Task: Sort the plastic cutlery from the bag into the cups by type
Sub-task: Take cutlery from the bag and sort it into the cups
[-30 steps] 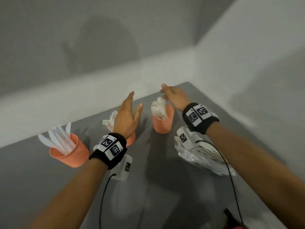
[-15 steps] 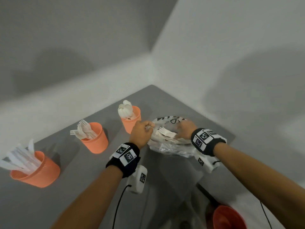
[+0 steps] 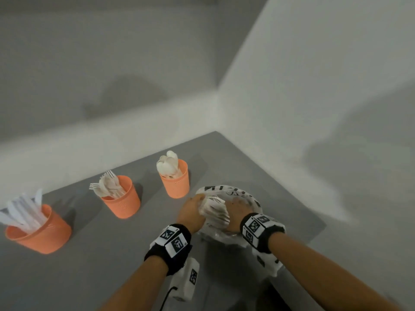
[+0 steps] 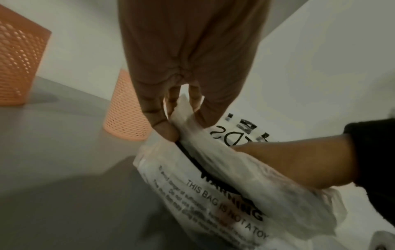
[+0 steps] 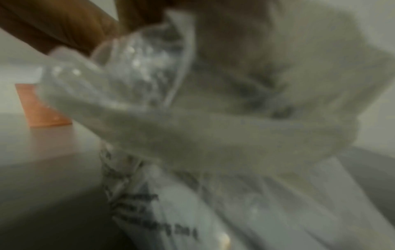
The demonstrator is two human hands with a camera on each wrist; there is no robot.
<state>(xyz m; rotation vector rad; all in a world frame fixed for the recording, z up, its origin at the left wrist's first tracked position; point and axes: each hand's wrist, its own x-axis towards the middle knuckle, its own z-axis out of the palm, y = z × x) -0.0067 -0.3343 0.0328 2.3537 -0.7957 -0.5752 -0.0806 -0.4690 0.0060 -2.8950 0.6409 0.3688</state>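
Three orange perforated plastic cups stand in a row on the grey worktop [image 3: 94, 254]: the knife cup [image 3: 42, 234] at 9 o'clock, the fork cup [image 3: 122, 202] toward 11, the spoon cup [image 3: 176, 184] at 12. Just beside the spoon cup, at 2 o'clock, lies the white printed plastic bag [image 3: 238, 195], holding white plastic cutlery [image 3: 215, 209]. The left hand [image 3: 190, 213] pinches the bag's rim between thumb and fingertips. The right hand [image 3: 238, 209] reaches into the bag's mouth; whether its grip has closed on anything I cannot tell.
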